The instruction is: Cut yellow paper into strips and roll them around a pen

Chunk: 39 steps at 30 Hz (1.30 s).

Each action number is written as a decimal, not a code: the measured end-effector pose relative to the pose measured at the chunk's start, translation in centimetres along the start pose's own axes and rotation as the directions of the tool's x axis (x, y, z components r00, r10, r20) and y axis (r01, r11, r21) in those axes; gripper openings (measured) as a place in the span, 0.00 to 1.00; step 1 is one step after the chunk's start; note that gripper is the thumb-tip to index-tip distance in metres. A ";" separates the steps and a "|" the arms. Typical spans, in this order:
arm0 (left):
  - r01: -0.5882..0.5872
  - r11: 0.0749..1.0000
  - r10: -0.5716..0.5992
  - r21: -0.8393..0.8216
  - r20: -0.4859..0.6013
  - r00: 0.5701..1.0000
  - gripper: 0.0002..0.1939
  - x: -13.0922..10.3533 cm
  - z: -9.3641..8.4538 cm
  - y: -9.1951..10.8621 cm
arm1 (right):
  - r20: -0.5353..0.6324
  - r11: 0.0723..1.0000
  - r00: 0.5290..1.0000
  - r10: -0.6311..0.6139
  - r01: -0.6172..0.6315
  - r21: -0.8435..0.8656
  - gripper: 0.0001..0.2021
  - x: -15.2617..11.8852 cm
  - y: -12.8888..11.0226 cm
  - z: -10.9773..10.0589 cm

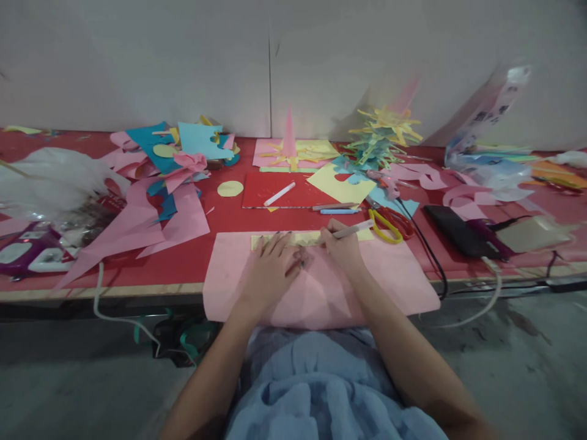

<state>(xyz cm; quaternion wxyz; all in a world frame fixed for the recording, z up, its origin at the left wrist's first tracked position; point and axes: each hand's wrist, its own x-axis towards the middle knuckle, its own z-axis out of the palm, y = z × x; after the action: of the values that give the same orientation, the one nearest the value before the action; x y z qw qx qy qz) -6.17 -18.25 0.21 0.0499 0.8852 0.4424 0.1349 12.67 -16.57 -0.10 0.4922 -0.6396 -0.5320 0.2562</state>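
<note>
A large pink sheet [398, 287] lies along the table's front edge and bends down over it toward my lap. Across its far edge runs a narrow pale yellow paper strip [365, 235]. My left hand [271, 269] rests on the strip and the pink sheet, fingers stretched out and pressing down. In my right hand [343, 252] is a white pen [354, 229], pinched with its tip low at the yellow strip. Something small and clear, hard to make out, shows by my left thumb. Scissors [387, 227] with yellow and red handles lie just beyond my right hand.
Behind the sheet are a red board [257, 190], another white pen [279, 194] and a yellow paper disc [230, 188]. Pink scraps [183, 214] lie left. A paper-fringed cone [380, 137] stands at the back. A black phone [452, 229] and cables lie right.
</note>
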 end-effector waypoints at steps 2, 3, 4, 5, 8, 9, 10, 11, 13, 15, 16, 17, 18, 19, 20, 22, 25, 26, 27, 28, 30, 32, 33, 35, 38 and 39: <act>-0.005 1.000 0.005 0.003 -0.002 1.000 0.18 0.0 0.0 0.0 | -0.004 1.000 1.000 0.000 0.000 -0.010 0.13 0.0 0.0 0.0; -0.007 1.000 0.007 0.002 -0.004 1.000 0.18 0.0 0.0 0.0 | -0.010 1.000 1.000 -0.006 0.006 -0.020 0.13 0.0 0.0 0.0; -0.010 1.000 0.010 0.001 -0.005 1.000 0.17 0.0 0.0 0.0 | -0.018 1.000 1.000 -0.015 0.014 -0.025 0.14 0.0 0.0 0.0; -0.010 1.000 0.010 -0.003 -0.006 1.000 0.17 0.0 0.0 0.0 | -0.024 1.000 1.000 -0.019 0.019 -0.025 0.14 0.0 0.0 0.0; -0.002 1.000 0.002 -0.013 -0.011 1.000 0.17 0.0 0.0 -0.1 | 0.002 0.999 1.000 -0.014 0.014 -0.031 0.14 -0.1 -0.1 0.0; -0.001 1.000 0.001 -0.015 -0.015 1.000 0.17 0.0 0.0 -0.1 | 0.009 0.999 1.000 -0.011 0.011 -0.037 0.13 -0.2 -0.1 0.0; -0.002 1.000 0.002 -0.017 -0.017 1.000 0.17 0.0 0.0 -0.1 | 0.006 0.999 1.000 -0.009 0.010 -0.046 0.13 -0.2 -0.1 0.0; -0.003 1.000 0.003 -0.018 -0.018 1.000 0.17 0.0 0.0 -0.1 | -0.005 0.999 1.000 -0.012 0.012 -0.051 0.13 -0.2 -0.1 0.0; -0.007 1.000 0.007 -0.019 -0.017 1.000 0.17 -0.1 0.1 -0.1 | -0.025 0.999 0.999 -0.025 0.024 -0.045 0.13 -0.2 -0.1 0.0; -0.006 1.000 0.006 -0.020 -0.018 1.000 0.17 -0.1 0.2 -0.1 | -0.017 0.999 0.999 -0.039 0.038 -0.034 0.13 -0.2 0.0 0.0; -0.005 1.000 0.005 -0.021 -0.018 1.000 0.17 -0.1 0.2 -0.1 | -0.008 0.999 0.999 -0.042 0.042 -0.030 0.13 -0.2 0.1 0.0; -0.004 1.000 0.003 -0.022 -0.019 1.000 0.18 -0.1 0.2 -0.1 | -0.005 0.999 0.999 -0.042 0.042 -0.030 0.13 -0.2 0.1 0.0; -0.002 1.000 0.002 -0.023 -0.018 1.000 0.18 -0.1 0.3 -0.1 | -0.008 0.999 0.999 -0.039 0.038 -0.033 0.13 -0.2 0.2 0.0; -0.002 1.000 0.002 -0.025 -0.016 1.000 0.19 -0.1 0.3 -0.1 | -0.014 0.999 0.999 -0.035 0.034 -0.037 0.14 -0.1 0.2 0.0; -0.002 1.000 0.002 -0.026 -0.013 1.000 0.19 -0.1 0.3 -0.1 | -0.022 0.999 0.999 -0.030 0.029 -0.040 0.14 -0.1 0.2 0.1; -0.002 1.000 0.002 -0.025 -0.007 1.000 0.19 -0.1 0.2 -0.1 | -0.034 0.999 0.999 -0.018 0.017 -0.033 0.14 -0.1 0.1 0.0; -0.003 1.000 0.003 -0.019 -0.007 1.000 0.19 0.0 0.1 -0.1 | -0.007 1.000 1.000 0.003 -0.003 -0.024 0.14 -0.1 -0.1 -0.1; -0.002 1.000 0.002 -0.016 -0.006 1.000 0.19 0.0 0.0 0.0 | 0.008 1.000 1.000 0.011 -0.011 -0.022 0.14 -0.1 -0.2 -0.1; -0.002 1.000 0.002 -0.013 -0.006 1.000 0.19 0.0 0.0 0.0 | 0.018 1.000 1.000 0.020 -0.020 -0.015 0.14 -0.2 -0.2 -0.1; -0.002 1.000 0.002 -0.011 -0.004 1.000 0.18 0.0 -0.1 0.0 | 0.018 1.000 1.000 0.026 -0.026 -0.005 0.14 -0.2 -0.3 -0.2; 0.001 1.000 -0.001 -0.007 0.000 1.000 0.17 0.0 -0.1 0.1 | -0.011 1.000 1.000 0.021 -0.021 -0.002 0.14 -0.3 -0.4 -0.2; 0.001 1.000 -0.001 -0.007 -0.007 1.000 0.17 0.0 0.0 0.0 | -0.051 0.999 0.999 -0.005 0.003 -0.044 0.13 -0.3 -0.5 -0.1; 0.001 1.000 -0.001 -0.008 -0.011 1.000 0.17 0.0 0.1 0.0 | -0.064 0.997 0.998 -0.019 0.014 -0.075 0.13 -0.4 -0.6 -0.1; 0.000 1.000 -0.001 -0.012 -0.019 1.000 0.17 -0.1 0.2 -0.1 | -0.083 0.992 0.996 -0.035 0.025 -0.123 0.14 -0.6 -0.6 -0.1; -0.002 1.000 0.002 -0.019 -0.018 1.000 0.17 -0.1 0.3 -0.1 | -0.120 0.986 0.991 -0.052 0.032 -0.163 0.14 -0.9 -0.5 -0.2; -0.003 1.000 0.003 -0.019 -0.021 1.000 0.17 -0.1 0.2 -0.1 | -0.151 0.985 0.987 -0.061 0.035 -0.166 0.14 -1.0 -0.5 -0.3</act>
<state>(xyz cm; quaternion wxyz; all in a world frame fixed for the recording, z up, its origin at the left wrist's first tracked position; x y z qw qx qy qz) -6.21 -18.28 -0.04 0.0535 0.8839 0.4403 0.1486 12.45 -17.61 0.30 0.4844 -0.6827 -0.5264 0.1493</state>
